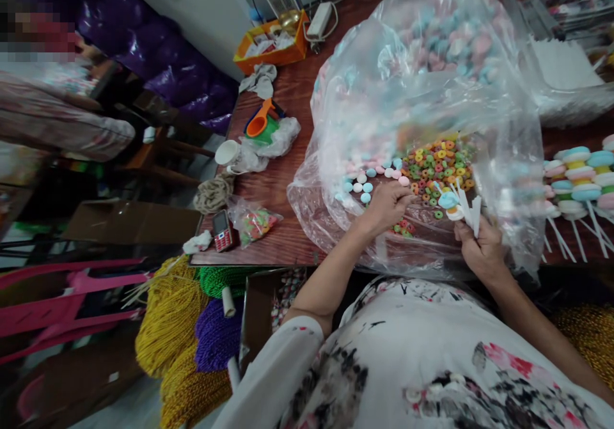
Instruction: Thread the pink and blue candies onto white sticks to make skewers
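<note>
A large clear plastic bag [384, 109] lies on the table, full of pink, blue and white candies. At its near opening, small colourful rings [436, 167] are heaped beside loose round candies [367, 187]. My left hand [389, 206] is at the edge of the rings with its fingers pinched together; what they hold, if anything, is hidden. My right hand [482, 247] grips several white sticks [467, 208]. A blue and a white candy [449, 200] with something yellow between them sit on a stick at that hand.
Skewered candies [580, 186] lie at the right. Left on the table [283, 199] are a phone [222, 231], a small bag [256, 223], a white cup [227, 153] and an orange box [271, 52]. Yellow rope [170, 314] hangs below. Another person [52, 116] is at far left.
</note>
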`<action>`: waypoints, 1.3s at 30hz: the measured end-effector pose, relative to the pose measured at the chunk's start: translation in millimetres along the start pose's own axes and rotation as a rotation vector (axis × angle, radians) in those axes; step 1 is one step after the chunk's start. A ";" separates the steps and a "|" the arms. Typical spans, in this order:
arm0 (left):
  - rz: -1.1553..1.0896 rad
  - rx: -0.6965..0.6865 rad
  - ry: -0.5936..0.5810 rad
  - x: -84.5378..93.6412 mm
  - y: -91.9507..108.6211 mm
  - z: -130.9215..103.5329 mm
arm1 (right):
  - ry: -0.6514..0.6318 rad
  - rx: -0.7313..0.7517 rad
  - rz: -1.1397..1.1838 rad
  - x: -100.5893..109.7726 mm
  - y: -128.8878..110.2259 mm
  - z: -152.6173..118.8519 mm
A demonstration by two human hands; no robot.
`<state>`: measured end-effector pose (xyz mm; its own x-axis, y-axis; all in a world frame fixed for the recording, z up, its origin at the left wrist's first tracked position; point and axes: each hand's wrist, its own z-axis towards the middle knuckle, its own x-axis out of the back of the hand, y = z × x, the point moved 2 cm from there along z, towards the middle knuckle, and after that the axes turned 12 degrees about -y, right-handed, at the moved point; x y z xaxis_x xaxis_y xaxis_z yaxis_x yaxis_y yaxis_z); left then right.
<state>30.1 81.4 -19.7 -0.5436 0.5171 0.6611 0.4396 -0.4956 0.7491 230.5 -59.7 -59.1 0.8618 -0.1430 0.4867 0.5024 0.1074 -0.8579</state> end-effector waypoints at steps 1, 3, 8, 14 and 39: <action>0.078 0.005 -0.041 -3.0 1.7 1.6 | -0.011 -0.004 -0.005 -0.3 0.3 0.1; 0.222 0.043 -0.135 -10.2 3.4 4.9 | -0.017 -0.010 -0.017 -0.3 -0.1 0.3; 0.395 0.134 -0.270 -22.1 2.6 4.9 | -0.027 -0.007 -0.012 1.7 -4.7 1.4; 0.364 0.077 -0.099 -28.2 4.0 -8.2 | -0.023 0.014 -0.021 1.1 -1.6 -1.2; -1.028 0.015 0.514 -19.3 36.1 -46.9 | -0.079 0.380 -0.356 7.8 -39.6 -17.6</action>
<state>22.9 20.8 -7.4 -0.8763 0.3251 -0.3554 -0.3739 0.0059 0.9274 216.1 -82.4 -24.3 0.6281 -0.1626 0.7609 0.7428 0.4168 -0.5240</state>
